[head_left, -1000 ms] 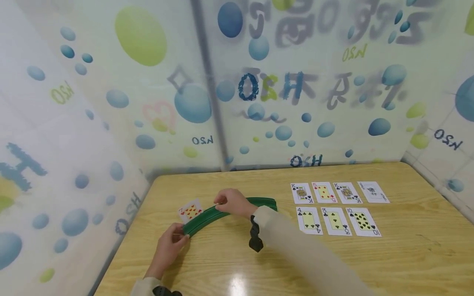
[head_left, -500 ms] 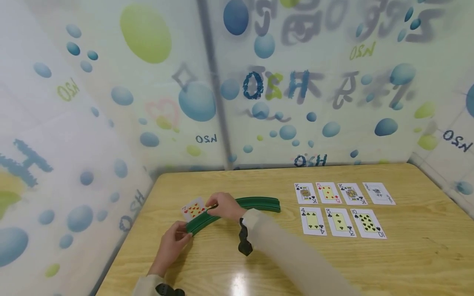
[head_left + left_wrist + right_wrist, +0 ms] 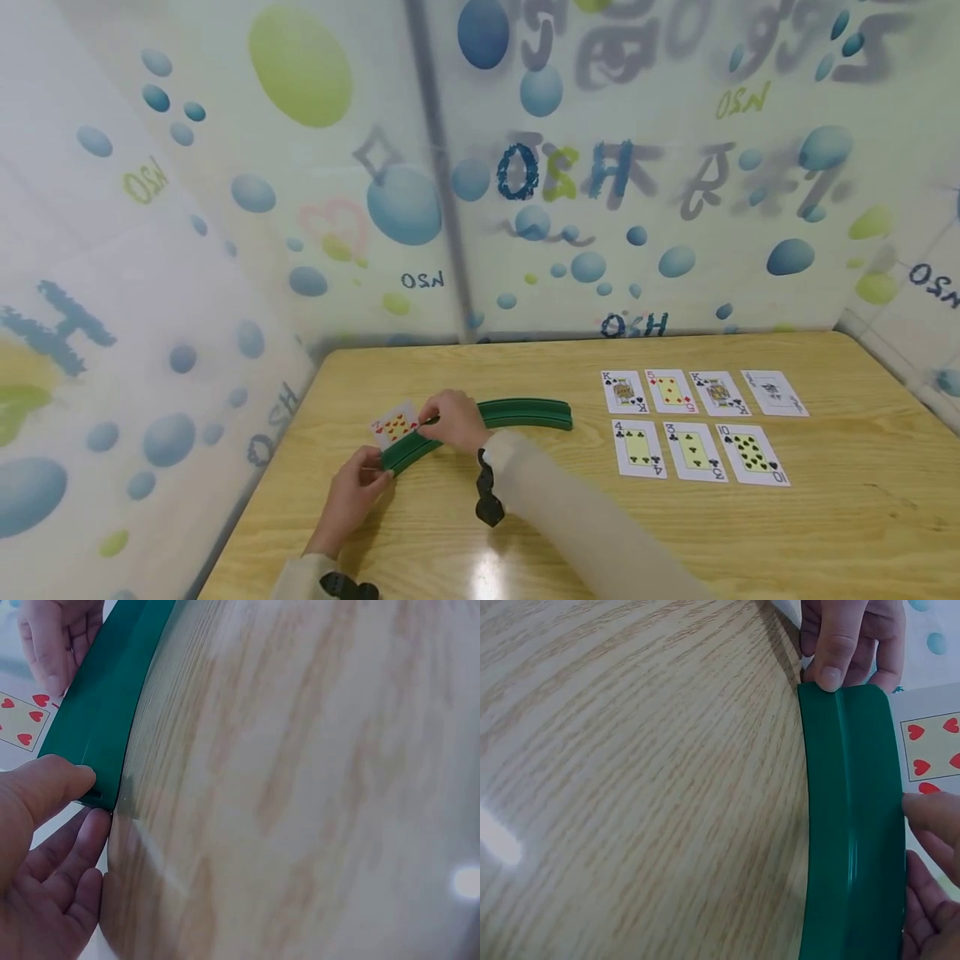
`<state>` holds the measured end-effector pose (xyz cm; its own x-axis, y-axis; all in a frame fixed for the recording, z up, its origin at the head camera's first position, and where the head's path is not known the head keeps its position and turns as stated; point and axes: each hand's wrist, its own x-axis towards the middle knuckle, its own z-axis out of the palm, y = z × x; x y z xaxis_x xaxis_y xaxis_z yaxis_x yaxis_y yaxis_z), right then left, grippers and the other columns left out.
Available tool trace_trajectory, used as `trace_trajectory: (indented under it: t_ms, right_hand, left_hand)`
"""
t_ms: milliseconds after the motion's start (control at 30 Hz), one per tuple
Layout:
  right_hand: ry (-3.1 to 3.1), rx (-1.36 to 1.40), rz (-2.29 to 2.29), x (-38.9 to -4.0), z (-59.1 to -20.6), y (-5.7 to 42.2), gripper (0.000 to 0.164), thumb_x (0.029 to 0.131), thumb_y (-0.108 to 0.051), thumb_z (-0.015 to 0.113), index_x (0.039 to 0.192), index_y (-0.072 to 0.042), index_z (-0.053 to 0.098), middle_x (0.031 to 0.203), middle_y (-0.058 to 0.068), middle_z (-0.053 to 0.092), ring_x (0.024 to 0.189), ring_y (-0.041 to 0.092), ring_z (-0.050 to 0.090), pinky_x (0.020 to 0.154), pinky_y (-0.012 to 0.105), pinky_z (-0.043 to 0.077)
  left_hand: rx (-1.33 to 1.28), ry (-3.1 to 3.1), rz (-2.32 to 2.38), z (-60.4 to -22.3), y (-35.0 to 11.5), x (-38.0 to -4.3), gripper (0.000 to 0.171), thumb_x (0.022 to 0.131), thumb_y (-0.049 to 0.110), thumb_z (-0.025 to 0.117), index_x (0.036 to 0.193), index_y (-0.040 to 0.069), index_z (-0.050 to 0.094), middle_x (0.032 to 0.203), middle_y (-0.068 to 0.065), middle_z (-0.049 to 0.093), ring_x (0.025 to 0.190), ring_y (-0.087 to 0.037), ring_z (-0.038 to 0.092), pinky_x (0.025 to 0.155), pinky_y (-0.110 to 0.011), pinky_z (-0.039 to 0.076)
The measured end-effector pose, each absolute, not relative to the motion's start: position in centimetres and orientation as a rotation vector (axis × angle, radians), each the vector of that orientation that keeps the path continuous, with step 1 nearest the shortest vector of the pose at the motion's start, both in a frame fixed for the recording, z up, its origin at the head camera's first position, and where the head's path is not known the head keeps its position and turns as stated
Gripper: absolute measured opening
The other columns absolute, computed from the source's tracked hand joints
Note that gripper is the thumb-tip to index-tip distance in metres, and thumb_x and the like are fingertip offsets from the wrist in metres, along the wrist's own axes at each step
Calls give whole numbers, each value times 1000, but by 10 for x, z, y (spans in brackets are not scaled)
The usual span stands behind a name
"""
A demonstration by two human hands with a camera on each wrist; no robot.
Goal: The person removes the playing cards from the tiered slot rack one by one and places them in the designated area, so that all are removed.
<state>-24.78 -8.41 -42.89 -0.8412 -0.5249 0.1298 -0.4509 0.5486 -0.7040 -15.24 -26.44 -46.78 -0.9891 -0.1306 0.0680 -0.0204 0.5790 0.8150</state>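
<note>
A curved green playing card holder (image 3: 525, 412) rests on the wooden table. My left hand (image 3: 354, 492) grips its left end, thumb on the front face and fingers behind and beneath, as the left wrist view shows. The seven of hearts (image 3: 395, 425) stands tilted at the holder's back near that end; its lower edge is hidden by the holder. My right hand (image 3: 454, 421) is at the card's right edge and pinches its lower corner just over the holder's rim. In the right wrist view the thumb (image 3: 930, 810) lies against the card.
Face-up cards lie in two rows at the right, among them a king of spades (image 3: 623, 392), a five of diamonds (image 3: 671, 392) and a ten (image 3: 752, 454). A joker-like card (image 3: 774, 392) ends the back row. A patterned wall (image 3: 570, 250) stands behind the table (image 3: 675, 533).
My right hand has moved left along the holder to the seven of hearts. The left hand keeps its grip on the holder's end. The view has shifted slightly.
</note>
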Motion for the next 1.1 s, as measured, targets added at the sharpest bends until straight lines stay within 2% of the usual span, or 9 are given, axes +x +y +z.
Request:
trace_trajectory:
  t_ms: [167, 433, 567, 700, 1100]
  right_hand:
    - [2733, -845, -1171, -248, -433, -86, 4, 81, -23, 70, 83, -20, 70, 82, -11, 59, 85, 13, 52, 84, 40, 39]
    - [2718, -879, -1230, -252, -442, -83, 4, 81, -26, 70, 80, -22, 68, 79, -14, 55, 81, 7, 50, 79, 32, 40]
    - [2622, -914, -1330, -255, -441, -80, 5, 82, -22, 69, 80, -17, 67, 79, -10, 59, 76, 6, 54, 71, 25, 44]
    - [2509, -936, -1427, -257, -438, -75, 6, 83, -17, 68, 81, -12, 66, 79, -6, 61, 73, 8, 55, 66, 22, 46]
    - [2474, -918, -1486, -259, -430, -61, 6, 85, -14, 65, 81, -9, 65, 80, -4, 61, 75, 11, 54, 67, 24, 45]
  left_hand:
    - [116, -2687, -1362, -467, -263, -152, 23, 82, 0, 64, 103, -1, 54, 95, -15, 62, 84, -28, 61, 73, -39, 51]
    - [116, -2686, -1372, -467, -263, -152, 24, 82, -1, 64, 104, -1, 55, 95, -15, 62, 83, -27, 61, 72, -38, 51]
    - [130, -2688, -1374, -467, -263, -153, 23, 82, -1, 64, 104, 0, 56, 95, -13, 62, 84, -25, 61, 72, -37, 51]
    - [126, -2674, -1376, -467, -262, -153, 23, 82, -1, 64, 103, 1, 56, 95, -13, 62, 84, -25, 61, 72, -36, 51]
    - [153, -2695, -1378, -466, -263, -154, 23, 82, -2, 64, 103, 1, 57, 95, -11, 62, 86, -24, 60, 74, -37, 51]
